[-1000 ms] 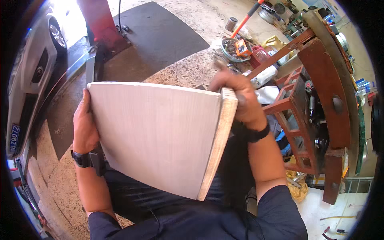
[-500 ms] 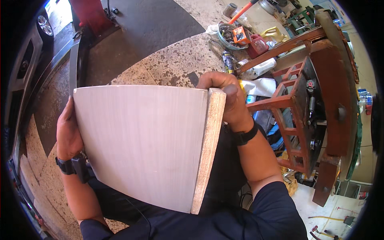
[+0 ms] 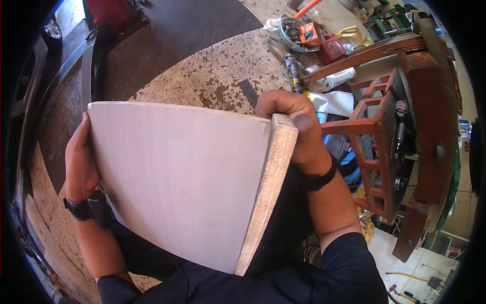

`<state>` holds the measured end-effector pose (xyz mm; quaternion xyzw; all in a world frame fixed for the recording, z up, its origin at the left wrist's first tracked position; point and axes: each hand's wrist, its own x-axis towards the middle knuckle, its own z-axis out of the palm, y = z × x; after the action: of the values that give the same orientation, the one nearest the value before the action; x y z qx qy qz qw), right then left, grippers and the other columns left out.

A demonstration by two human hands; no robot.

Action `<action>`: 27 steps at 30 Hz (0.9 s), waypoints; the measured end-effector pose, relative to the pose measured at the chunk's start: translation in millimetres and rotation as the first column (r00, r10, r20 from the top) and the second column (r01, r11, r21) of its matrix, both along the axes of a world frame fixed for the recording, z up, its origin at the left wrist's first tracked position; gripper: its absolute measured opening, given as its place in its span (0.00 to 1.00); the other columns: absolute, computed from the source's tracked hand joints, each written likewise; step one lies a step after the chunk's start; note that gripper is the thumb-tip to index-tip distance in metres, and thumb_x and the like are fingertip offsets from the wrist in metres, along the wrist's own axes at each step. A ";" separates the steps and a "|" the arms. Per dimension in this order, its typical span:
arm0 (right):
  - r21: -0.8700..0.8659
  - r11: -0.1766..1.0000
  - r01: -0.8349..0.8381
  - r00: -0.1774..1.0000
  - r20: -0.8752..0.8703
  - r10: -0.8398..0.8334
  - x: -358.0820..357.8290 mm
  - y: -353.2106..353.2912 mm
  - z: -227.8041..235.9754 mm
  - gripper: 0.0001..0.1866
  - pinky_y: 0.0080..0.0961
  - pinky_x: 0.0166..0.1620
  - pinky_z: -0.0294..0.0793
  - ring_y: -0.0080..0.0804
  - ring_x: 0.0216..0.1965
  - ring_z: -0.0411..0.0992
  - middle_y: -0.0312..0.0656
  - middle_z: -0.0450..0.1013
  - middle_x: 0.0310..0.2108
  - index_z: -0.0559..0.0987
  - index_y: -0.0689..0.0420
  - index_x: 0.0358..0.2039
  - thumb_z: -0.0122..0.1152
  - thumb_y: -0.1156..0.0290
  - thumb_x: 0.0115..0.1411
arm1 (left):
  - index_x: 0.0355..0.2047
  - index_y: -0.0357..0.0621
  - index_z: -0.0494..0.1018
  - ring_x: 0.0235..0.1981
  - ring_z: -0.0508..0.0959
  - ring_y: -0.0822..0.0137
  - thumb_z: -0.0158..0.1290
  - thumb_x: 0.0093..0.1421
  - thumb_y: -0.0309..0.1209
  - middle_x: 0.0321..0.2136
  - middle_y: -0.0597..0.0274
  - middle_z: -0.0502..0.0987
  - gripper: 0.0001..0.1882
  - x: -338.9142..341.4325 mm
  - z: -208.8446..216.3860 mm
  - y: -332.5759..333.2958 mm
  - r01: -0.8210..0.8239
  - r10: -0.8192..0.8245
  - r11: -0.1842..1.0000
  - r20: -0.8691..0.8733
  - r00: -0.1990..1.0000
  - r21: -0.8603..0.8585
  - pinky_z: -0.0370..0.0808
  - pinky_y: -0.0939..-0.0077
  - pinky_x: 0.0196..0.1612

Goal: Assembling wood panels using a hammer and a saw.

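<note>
A large pale-grey flat panel (image 3: 177,182) with faint vertical streaks is held up before my body, tilted, its broad face toward me. Along its right side runs a thick, rough tan edge strip (image 3: 269,187) that looks like raw chipboard. My left hand (image 3: 82,162) supports the panel's left edge, thumb lying along it and the other fingers hidden behind. At the upper right corner my right hand (image 3: 298,126) grips the strip's top end, thumb in front and fingers curled over. What lies behind the panel cannot be seen.
To my right stand a reddish-brown wooden frame (image 3: 377,126) and a heavy wooden beam (image 3: 430,137). Beyond are a tub of scrap (image 3: 298,43), a red jug (image 3: 331,49) and a spray can (image 3: 292,73) on the speckled floor (image 3: 212,76). A car wheel (image 3: 52,29) shows far left.
The panel has tilted slightly, its right end shifting right and a little lower. Both hands keep their hold. The surroundings on the right have shifted a little in view.
</note>
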<state>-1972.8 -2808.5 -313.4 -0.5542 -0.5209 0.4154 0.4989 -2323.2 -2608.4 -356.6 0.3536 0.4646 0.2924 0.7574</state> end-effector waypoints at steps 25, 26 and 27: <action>-0.007 0.991 0.136 0.987 0.092 -0.135 18.7 4.0 -19.4 0.53 0.20 0.34 0.67 0.20 0.30 0.69 0.33 0.72 0.25 0.77 0.62 0.29 0.31 0.17 0.57 | 0.53 0.39 0.76 0.44 0.79 0.71 0.49 0.71 0.48 0.44 0.60 0.81 0.24 14.6 5.9 1.8 0.045 -0.021 0.991 -0.183 0.983 0.128 0.74 0.76 0.51; 0.001 0.986 0.166 0.979 0.120 -0.165 19.7 3.8 -20.1 0.53 0.20 0.36 0.68 0.21 0.32 0.70 0.34 0.73 0.26 0.78 0.63 0.32 0.31 0.18 0.58 | 0.53 0.39 0.76 0.43 0.80 0.71 0.49 0.71 0.48 0.44 0.59 0.81 0.24 13.8 5.7 2.8 0.049 -0.027 0.992 -0.188 0.982 0.114 0.74 0.76 0.51; -0.018 0.991 0.136 0.984 0.116 -0.133 19.3 4.0 -21.9 0.53 0.20 0.36 0.68 0.21 0.32 0.70 0.34 0.73 0.26 0.78 0.63 0.32 0.31 0.18 0.58 | 0.53 0.38 0.76 0.43 0.80 0.71 0.50 0.71 0.48 0.44 0.58 0.81 0.24 12.9 5.1 3.7 0.057 -0.037 0.993 -0.193 0.980 0.099 0.74 0.76 0.51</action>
<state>-1953.4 -2804.5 -335.4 -0.6175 -0.5047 0.3551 0.4878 -2310.3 -2604.6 -351.5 0.4298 0.5109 0.2630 0.6965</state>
